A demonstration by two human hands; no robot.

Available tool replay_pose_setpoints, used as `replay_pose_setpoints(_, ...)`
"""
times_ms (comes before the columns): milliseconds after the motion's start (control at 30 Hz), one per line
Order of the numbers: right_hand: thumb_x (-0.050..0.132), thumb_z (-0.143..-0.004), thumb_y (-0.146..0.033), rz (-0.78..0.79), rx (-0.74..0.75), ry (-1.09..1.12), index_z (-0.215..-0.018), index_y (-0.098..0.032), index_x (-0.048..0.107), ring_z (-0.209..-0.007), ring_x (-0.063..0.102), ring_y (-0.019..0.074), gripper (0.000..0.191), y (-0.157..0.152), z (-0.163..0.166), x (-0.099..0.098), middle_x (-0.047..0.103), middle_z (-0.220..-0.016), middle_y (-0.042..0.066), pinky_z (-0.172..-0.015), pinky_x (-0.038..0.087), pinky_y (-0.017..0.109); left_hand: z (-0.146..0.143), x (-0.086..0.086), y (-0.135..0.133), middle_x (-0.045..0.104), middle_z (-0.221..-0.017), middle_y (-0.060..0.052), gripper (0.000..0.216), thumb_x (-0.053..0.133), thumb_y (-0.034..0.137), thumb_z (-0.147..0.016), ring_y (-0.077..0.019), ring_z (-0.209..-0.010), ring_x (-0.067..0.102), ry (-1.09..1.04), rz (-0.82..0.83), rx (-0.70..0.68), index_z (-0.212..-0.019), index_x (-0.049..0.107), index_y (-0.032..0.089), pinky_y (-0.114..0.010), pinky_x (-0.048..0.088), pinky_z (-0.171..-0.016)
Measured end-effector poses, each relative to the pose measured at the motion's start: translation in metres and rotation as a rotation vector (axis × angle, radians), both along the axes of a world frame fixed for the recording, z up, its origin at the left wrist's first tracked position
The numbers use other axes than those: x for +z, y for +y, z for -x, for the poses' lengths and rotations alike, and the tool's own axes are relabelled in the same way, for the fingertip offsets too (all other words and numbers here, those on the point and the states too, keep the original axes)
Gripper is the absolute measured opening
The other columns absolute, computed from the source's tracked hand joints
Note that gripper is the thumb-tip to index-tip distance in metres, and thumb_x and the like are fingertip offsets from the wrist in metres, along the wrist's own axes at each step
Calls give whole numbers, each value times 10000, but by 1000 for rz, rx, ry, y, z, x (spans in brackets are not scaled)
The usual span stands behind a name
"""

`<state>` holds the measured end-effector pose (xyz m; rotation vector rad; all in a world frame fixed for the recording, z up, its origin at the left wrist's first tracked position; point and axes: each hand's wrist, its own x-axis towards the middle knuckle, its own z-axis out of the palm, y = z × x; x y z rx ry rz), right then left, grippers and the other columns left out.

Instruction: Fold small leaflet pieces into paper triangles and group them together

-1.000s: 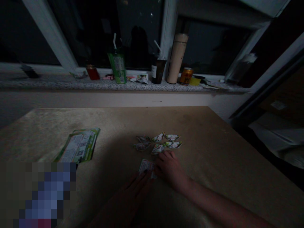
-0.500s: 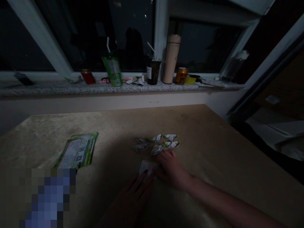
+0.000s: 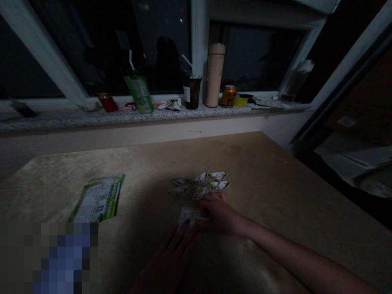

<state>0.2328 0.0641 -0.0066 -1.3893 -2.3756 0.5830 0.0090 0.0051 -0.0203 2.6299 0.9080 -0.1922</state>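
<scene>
A small printed sheet of paper [image 3: 188, 214] lies on the table in front of me. My left hand [image 3: 179, 245], deep in shadow, rests flat on its near side with the fingers stretched out. At the sheet's right end is my right hand [image 3: 219, 214], its fingers curled and pressed together on the paper; the fingertips are partly hidden. Just beyond, several small folded paper pieces [image 3: 200, 177] with green, white and pink print are grouped in two rows. The nearest folded piece [image 3: 200, 192] almost touches my right knuckles.
A green-edged printed packet or stack of sheets [image 3: 99, 198] lies on the left of the table [image 3: 147, 157]. Along the windowsill [image 3: 165, 117] stand a green cup [image 3: 139, 94], a dark cup with a straw [image 3: 192, 92], a tall flask [image 3: 214, 75] and an orange can [image 3: 229, 97].
My right hand's fingers have curled in more over the sheet's right end. My left hand stays flat on the paper. The view has shifted slightly.
</scene>
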Motion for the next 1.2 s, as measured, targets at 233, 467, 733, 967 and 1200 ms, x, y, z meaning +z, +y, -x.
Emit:
replay_pose_setpoints(233, 782, -646, -303, 56, -2, 15, -737, -178, 578, -838, 493, 174, 256, 3, -1, 4, 586, -816, -9, -801, 297, 312, 1, -4, 1, 30, -1544, -86, 930, 574, 462, -846, -354, -1399, 61, 3, 13, 15, -1499, -40, 212, -555, 157, -1101)
replay_pose_setpoints(467, 772, -651, -269, 64, 22, 34, -726, -174, 575, -854, 501, 177, 231, 5, -2, 3, 598, -822, -12, -820, 276, 327, 1, -3, 1, 25, -1541, -78, 981, 557, 521, -856, -368, -1392, 97, -10, -41, -21, -1474, -143, 220, -547, 176, -1103)
replay_pose_setpoints(733, 770, -655, -217, 82, 57, 48, -728, -176, 577, -814, 503, 161, 210, 8, -6, 3, 612, -802, -29, -813, 273, 323, 0, 8, -1, 13, -1540, -75, 990, 552, 414, -875, -341, -1399, 89, -26, -56, -31, -1440, -238, 222, -544, 207, -1097)
replay_pose_setpoints(967, 746, -656, -179, 110, 59, 54, -719, -165, 579, -782, 492, 159, 179, 11, -8, 2, 603, -767, -23, -797, 266, 324, 1, -7, 2, 40, -1535, -86, 879, 578, 391, -830, -363, -1394, 50, 55, -43, -6, -1505, 64, 160, -573, 189, -1090)
replay_pose_setpoints(1200, 718, -650, -170, 129, 71, 65, -771, -162, 566, -731, 452, 138, 195, 14, -11, -4, 575, -767, -23, -755, 268, 298, -4, 23, -2, 136, -1530, -93, 794, 547, 326, -856, -326, -1392, 154, -42, -118, 20, -1505, 123, 155, -497, 255, -1093)
